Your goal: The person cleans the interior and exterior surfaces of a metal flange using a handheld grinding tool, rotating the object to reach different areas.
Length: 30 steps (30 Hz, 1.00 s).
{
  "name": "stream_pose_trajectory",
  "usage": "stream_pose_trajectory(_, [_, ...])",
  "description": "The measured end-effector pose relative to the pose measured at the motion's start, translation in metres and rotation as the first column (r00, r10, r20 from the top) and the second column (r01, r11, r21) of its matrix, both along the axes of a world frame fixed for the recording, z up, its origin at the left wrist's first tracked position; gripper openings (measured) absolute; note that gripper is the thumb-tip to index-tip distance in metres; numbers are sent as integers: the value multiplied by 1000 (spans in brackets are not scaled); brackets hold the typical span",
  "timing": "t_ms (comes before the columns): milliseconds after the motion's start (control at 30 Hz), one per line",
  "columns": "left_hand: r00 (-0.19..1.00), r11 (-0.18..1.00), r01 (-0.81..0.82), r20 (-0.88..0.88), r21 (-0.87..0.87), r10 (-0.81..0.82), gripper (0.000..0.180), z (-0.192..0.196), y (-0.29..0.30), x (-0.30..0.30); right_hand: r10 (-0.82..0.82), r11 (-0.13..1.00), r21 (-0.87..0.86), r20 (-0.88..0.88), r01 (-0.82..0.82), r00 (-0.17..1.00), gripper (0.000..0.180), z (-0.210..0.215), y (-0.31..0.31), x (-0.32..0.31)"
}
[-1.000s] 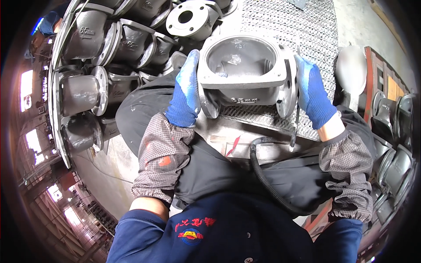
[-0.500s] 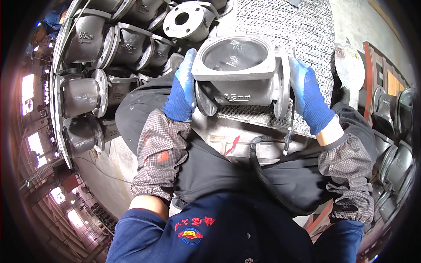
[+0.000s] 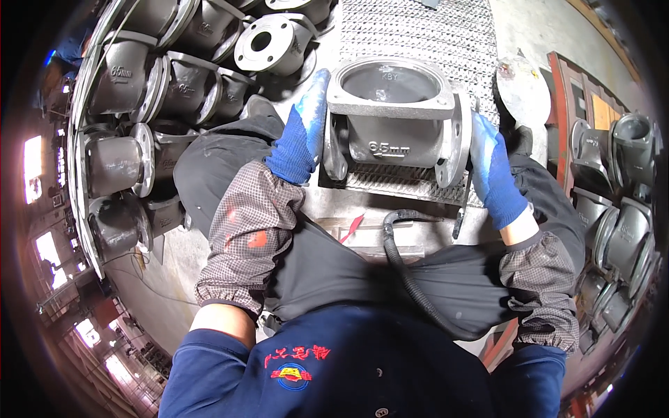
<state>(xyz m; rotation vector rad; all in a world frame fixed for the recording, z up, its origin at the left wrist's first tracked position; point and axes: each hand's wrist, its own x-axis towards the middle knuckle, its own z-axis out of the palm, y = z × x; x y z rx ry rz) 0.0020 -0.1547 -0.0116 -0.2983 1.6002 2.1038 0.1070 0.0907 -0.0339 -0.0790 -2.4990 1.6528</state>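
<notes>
In the head view, the grey cast-metal valve body with a square open top [image 3: 397, 115] now sits farther from the person than before, at upper centre over a steel mesh grate [image 3: 418, 35]. The blue-gloved left hand [image 3: 301, 136] and blue-gloved right hand [image 3: 493, 171] clasp its round flanges from either side.

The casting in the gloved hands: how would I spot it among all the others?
Find the metal grating straight ahead of the person. On its near edge sits the grey casting, gripped by the left hand and right hand. Unlike the stacked castings, its square opening faces up.
</notes>
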Motion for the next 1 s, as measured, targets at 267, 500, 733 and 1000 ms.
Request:
stream_pose_trajectory(267, [993,986,37,-109,-163,-55,47,20,20,9,-93,987,-123,60,100,994,33,-37,11,22])
stream_pose_trajectory(500, [995,994,-14,-102,105,24,46,-22,3,8,-134,947,-288,43,141,990,35,-43,11,20])
stream_pose_trajectory(733, [947,993,75,-318,94,-41,40,-30,3,-6,-319,756,-478,327,447,890,27,-6,-11,-5])
stream_pose_trajectory(1000, [998,891,45,28,452,-64,43,-7,15,-10,-271,647,-507,546,570,793,36,8,-6,-49])
